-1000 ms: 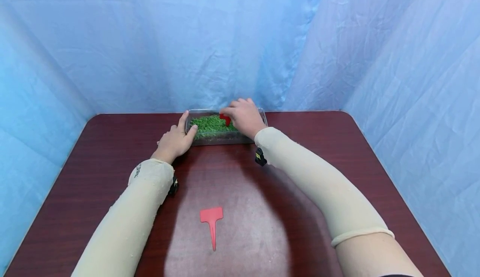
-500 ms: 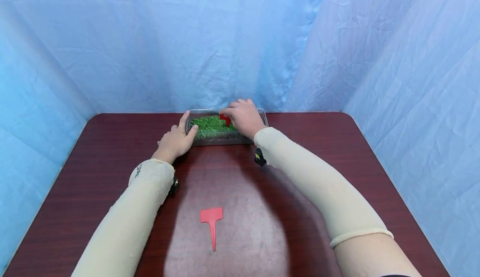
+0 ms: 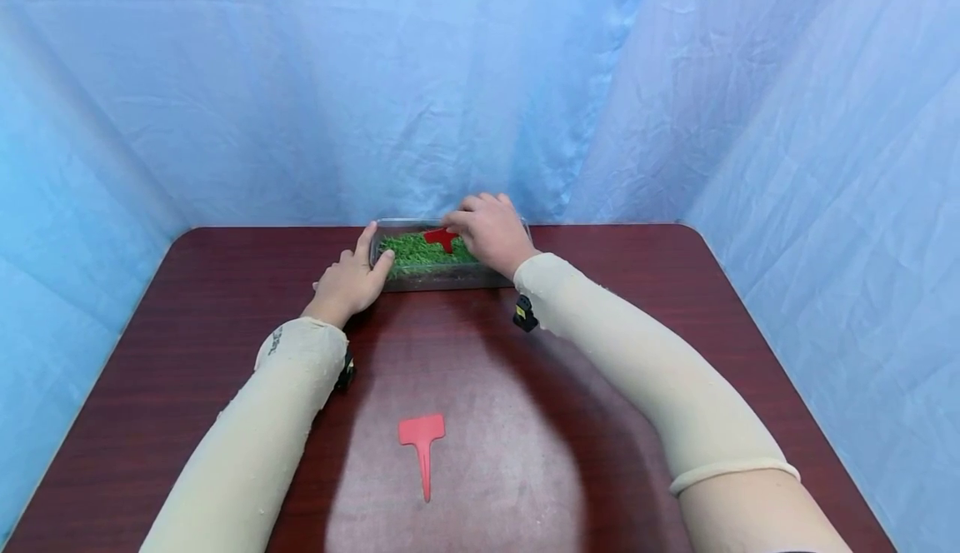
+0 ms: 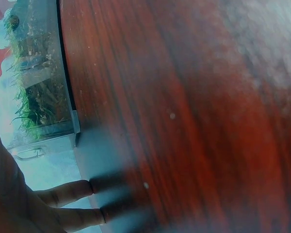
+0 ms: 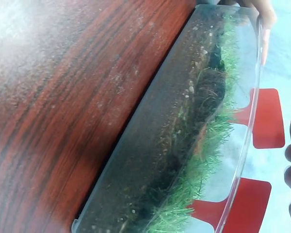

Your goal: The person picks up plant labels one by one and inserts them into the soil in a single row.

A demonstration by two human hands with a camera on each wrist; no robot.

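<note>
Three red plant labels point(image 5: 267, 118): two in the grass tray point(image 3: 420, 276), right hand's point(image 3: 491, 232) grip on one; left hand point(image 3: 348, 280) open against tray.

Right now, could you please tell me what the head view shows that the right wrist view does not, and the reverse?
Only the head view shows a flat red T-shaped plastic plant label lying loose on the dark red wooden table, plus the right hand. Only the right wrist view shows dark soil under the grass, and two red labels standing in it. Both show the clear plastic tray of green grass and the left hand at its end.
</note>
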